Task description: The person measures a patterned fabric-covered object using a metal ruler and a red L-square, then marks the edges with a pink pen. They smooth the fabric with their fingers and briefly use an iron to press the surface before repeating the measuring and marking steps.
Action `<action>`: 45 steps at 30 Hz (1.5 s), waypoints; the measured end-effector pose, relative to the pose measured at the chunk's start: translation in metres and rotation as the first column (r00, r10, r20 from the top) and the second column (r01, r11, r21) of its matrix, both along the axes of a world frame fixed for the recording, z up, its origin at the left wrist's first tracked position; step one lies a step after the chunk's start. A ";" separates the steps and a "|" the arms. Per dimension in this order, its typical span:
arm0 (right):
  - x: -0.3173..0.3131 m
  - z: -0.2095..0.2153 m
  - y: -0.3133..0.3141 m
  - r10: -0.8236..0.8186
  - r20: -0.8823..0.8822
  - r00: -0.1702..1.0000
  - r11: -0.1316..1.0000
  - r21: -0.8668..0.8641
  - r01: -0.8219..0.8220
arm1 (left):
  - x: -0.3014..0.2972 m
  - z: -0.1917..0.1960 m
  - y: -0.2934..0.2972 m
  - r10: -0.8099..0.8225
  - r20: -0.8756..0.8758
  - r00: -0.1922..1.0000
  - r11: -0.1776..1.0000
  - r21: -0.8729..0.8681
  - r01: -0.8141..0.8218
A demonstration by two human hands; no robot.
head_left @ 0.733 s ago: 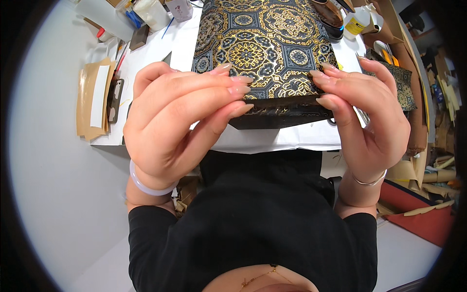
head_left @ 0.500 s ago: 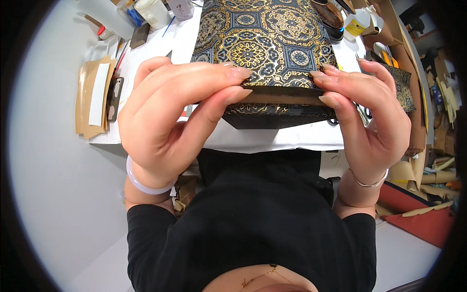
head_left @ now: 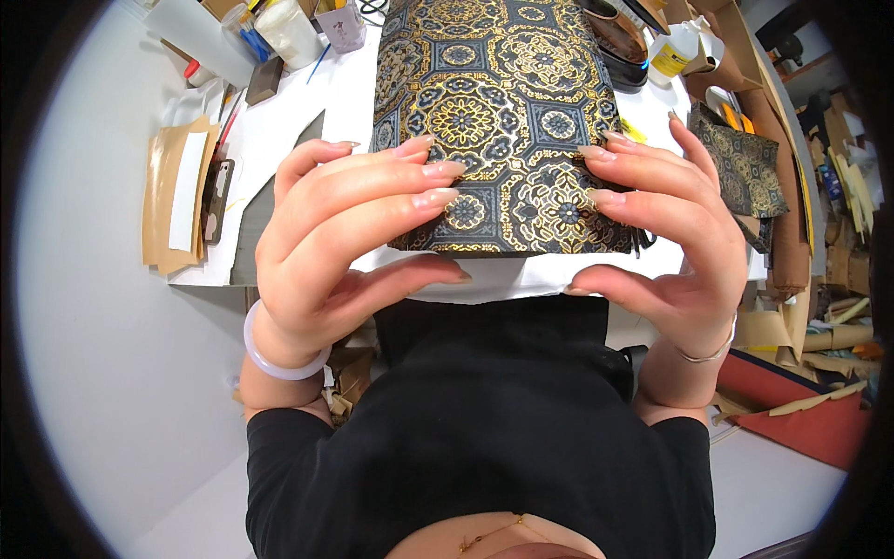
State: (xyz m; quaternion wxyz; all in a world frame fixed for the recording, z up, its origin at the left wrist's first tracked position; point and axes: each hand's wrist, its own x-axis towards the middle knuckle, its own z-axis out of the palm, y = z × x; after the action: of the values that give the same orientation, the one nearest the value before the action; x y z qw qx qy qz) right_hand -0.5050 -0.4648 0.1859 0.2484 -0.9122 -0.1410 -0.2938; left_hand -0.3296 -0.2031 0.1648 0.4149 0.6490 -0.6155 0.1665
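A box covered in black, grey and gold brocade [head_left: 549,121] lies in front of me, its patterned top facing up. My left hand [head_left: 349,224] rests its spread fingers on the left part of that top near the front edge, with the thumb below the edge. Opposite it, my right hand [head_left: 661,219] lays its outstretched fingertips on the right part, its thumb also low by the front edge. The fingers of both hands are apart. What is under the top, at the front, is mostly hidden.
Kraft paper pieces [head_left: 163,200] and a phone [head_left: 218,200] lie at the left. Bottles and a pen cup [head_left: 247,33] stand behind them. At the right are brocade scraps [head_left: 745,172], a white bottle with a yellow label [head_left: 672,56] and a cardboard box [head_left: 736,37].
Both hands have gone from pinching the raised front edge to lying with fingers spread on the top. The gap at the front, visible before, no longer shows.
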 end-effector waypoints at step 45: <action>0.036 0.032 0.071 -0.186 -0.019 0.982 0.966 -0.188 0.179 | 0.036 -0.008 -0.003 -0.121 -0.023 0.992 0.985 -0.131 0.117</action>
State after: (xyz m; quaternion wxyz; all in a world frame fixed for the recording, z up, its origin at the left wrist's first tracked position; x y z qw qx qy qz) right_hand -0.4691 -0.3942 0.2179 0.1368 -0.9456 -0.0785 -0.2845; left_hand -0.2936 -0.2063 0.1563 0.4747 0.5854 -0.6346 0.1708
